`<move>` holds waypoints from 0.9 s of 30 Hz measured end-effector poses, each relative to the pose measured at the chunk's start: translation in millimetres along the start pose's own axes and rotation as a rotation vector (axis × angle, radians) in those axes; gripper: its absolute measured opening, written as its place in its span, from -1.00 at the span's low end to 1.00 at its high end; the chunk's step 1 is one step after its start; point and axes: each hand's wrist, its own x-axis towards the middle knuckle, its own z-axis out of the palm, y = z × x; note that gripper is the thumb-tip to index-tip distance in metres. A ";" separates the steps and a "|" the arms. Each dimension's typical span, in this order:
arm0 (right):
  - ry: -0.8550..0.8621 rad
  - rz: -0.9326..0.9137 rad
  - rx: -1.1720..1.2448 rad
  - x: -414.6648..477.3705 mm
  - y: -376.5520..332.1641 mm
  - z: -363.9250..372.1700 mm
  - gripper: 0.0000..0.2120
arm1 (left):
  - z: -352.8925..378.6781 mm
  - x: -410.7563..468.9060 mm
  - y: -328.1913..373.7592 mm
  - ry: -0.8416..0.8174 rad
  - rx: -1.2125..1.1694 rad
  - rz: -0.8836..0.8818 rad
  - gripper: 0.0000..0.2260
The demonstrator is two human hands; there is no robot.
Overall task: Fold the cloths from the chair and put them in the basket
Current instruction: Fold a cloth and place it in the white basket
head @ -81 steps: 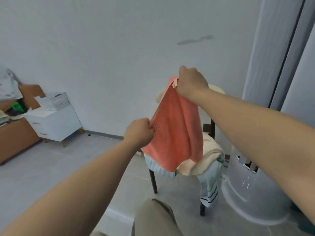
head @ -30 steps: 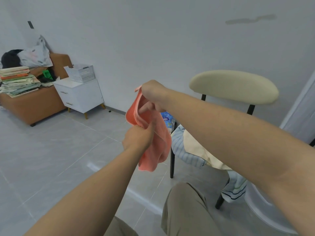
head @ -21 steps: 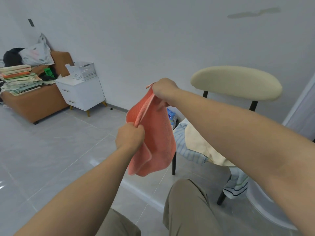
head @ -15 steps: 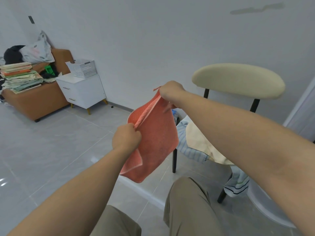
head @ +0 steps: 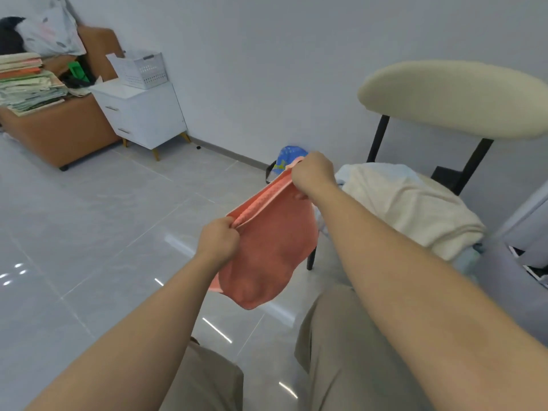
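My left hand and right hand each have the fingers curled tight on one end of the orange cloth. They pinch its doubled top edge, pulled fairly straight between them, and the rest hangs below my knuckles in a lumpy, uneven belly. I judge the fold only half made. The two layers at the top are held by nothing but these pinches, so if either thumb eases off, one layer could slide free and the cloth fall open, or drop to the floor under my hands. The bulge underneath suggests the lower edges are not lined up, and another fold now would set that crookedness in. The chair stands just past my right fingers, with a cream cloth heaped on its seat. What I take for the basket lies beyond my right forearm, mostly hidden, so swinging that way could drag the hanging part across the heap and pull it off. A blue thing sits just behind my right knuckles; I cannot tell what it is.
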 end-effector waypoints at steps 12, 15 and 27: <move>0.124 0.397 0.559 69.3 128.0 141.0 -0.74 | 68.7 34.8 -120.4 -0.270 0.066 0.080 -0.77; 0.071 0.262 0.221 91.6 132.6 156.7 -0.79 | 76.6 52.9 -133.5 -0.342 0.192 0.091 -0.59; 0.016 0.027 -0.356 109.3 138.7 141.8 -0.60 | 50.1 81.6 -135.1 -0.312 0.091 0.051 -0.62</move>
